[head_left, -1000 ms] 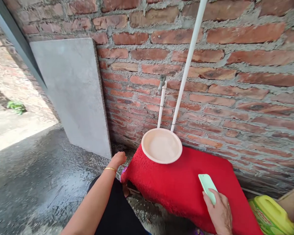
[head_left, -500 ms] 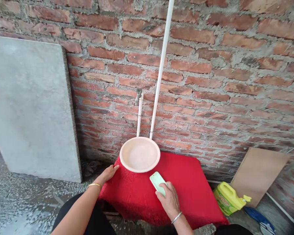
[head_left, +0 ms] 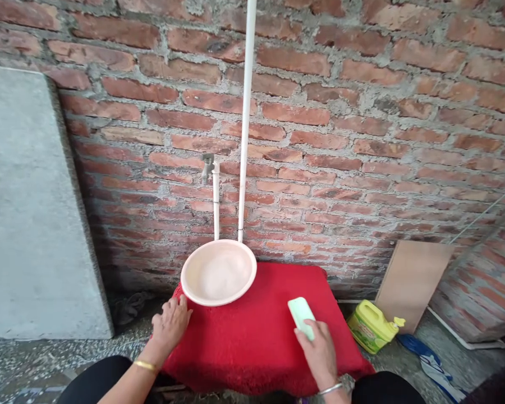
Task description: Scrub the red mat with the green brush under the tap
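Note:
A red cloth [head_left: 235, 342] lies draped over a low table in front of me. My right hand [head_left: 320, 348] grips a pale green oblong block [head_left: 302, 315], shaped like a scrub brush, against the right half of the cloth. Its underside is hidden. At the cloth's left edge, my left hand [head_left: 170, 322] rests with fingers apart and holds nothing. Its fingertips are close to the rim of a cream basin [head_left: 188, 292], though whether they touch it I cannot tell. The basin stands at the cloth's back left corner.
Behind the table rises a brick wall [head_left: 353, 185] with a tap [head_left: 208, 166] and a white pipe [head_left: 246, 112]. A grey slab [head_left: 37, 213] leans at left. To the right are a yellow-green jug [head_left: 372, 325], a brown board [head_left: 414, 280] and a flip-flop [head_left: 437, 370].
My right hand has moved right across the cloth with the green block. My left hand has spread its fingers, closer to the basin. The view has shifted right.

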Demonstrator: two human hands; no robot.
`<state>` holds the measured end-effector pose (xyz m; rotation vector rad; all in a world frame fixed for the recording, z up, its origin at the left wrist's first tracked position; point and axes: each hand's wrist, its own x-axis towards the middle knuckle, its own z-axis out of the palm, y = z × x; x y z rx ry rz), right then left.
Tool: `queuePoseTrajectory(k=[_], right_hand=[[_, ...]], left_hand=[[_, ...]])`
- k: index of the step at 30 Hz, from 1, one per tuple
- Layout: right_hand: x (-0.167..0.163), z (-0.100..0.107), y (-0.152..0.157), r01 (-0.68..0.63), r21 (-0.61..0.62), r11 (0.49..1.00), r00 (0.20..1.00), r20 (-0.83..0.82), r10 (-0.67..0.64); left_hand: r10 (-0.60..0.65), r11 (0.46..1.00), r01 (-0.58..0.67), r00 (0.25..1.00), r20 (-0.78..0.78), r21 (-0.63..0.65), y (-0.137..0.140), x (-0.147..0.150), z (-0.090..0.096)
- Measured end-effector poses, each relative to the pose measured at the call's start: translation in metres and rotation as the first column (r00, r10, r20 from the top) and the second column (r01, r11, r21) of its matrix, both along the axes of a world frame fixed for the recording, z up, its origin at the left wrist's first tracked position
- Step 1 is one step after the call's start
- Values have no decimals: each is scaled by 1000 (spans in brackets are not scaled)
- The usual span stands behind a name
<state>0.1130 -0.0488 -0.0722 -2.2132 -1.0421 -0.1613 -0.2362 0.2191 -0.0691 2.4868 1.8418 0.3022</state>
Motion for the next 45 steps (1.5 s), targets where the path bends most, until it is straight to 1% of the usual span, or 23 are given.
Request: queuePoseTrajectory(k=[2,3,5,7,9,10,13,15,17,19,21,24,26,27,29,31,33,34,35,37,40,43,45], right_hand=[[-29,-2,13,-144,-23,989,989,30,144],[-39,-3,18,-187,-46,981,981,49,189],[-44,-3,22,-204,-89,975,975,76,210],[-30,-3,15,-136,-120,983,985,92,148],[-2,-2,1,-9,-159,987,994,108,26],[14,-1,-7,70,-182,981,992,118,-49],[53,1,-30,289,-238,927,955,135,-263],[63,1,-35,353,-237,905,935,127,-331],[55,2,-28,308,-199,930,950,109,-292],[31,4,-11,184,-152,971,981,94,-171],[-2,7,12,35,-133,991,996,80,-25],[-43,12,40,-139,-166,976,987,61,151],[-50,14,46,-179,-202,963,980,54,193],[-45,14,45,-169,-219,961,981,54,185],[-22,11,32,-85,-246,966,993,61,103],[12,6,14,70,-268,961,996,68,-53],[43,1,0,221,-271,937,975,79,-208],[54,-1,-3,267,-264,927,964,83,-254],[60,-2,-2,284,-252,925,959,84,-272],[57,-2,11,237,-223,946,971,72,-226],[20,4,55,65,-193,979,998,28,-61],[-28,13,102,-90,-196,976,995,24,97],[-48,17,123,-165,-228,960,983,41,178]], left_hand=[[-67,997,68,995,-73,20,-14,10,-7],[-81,996,83,990,-119,16,-19,15,-9],[-61,997,66,984,-166,26,-25,24,-14],[-16,998,26,980,-197,49,-27,29,-16],[16,997,0,978,-210,72,-27,32,-16],[23,997,-7,978,-208,77,-27,33,-16],[31,997,-17,981,-190,79,-27,35,-15],[32,996,-17,983,-183,83,-27,36,-15],[27,996,-11,984,-174,93,-27,36,-17],[11,995,6,986,-166,102,-26,35,-20],[-3,993,21,988,-157,112,-24,34,-24],[-15,988,35,991,-132,149,-21,32,-31],[-16,982,37,994,-112,186,-20,31,-34],[-15,978,37,994,-104,204,-20,31,-36],[-14,972,35,996,-92,232,-20,32,-38],[-16,969,36,996,-86,243,-22,34,-38],[-18,969,37,997,-79,245,-23,35,-39],[-19,968,37,997,-72,248,-24,36,-39],[-21,967,36,998,-62,250,-24,36,-40],[-21,966,30,999,-39,257,-25,37,-42],[-18,965,23,1000,-21,260,-24,37,-44],[-11,967,18,999,-31,253,-23,36,-45],[-3,968,16,999,-52,252,-23,36,-45]])
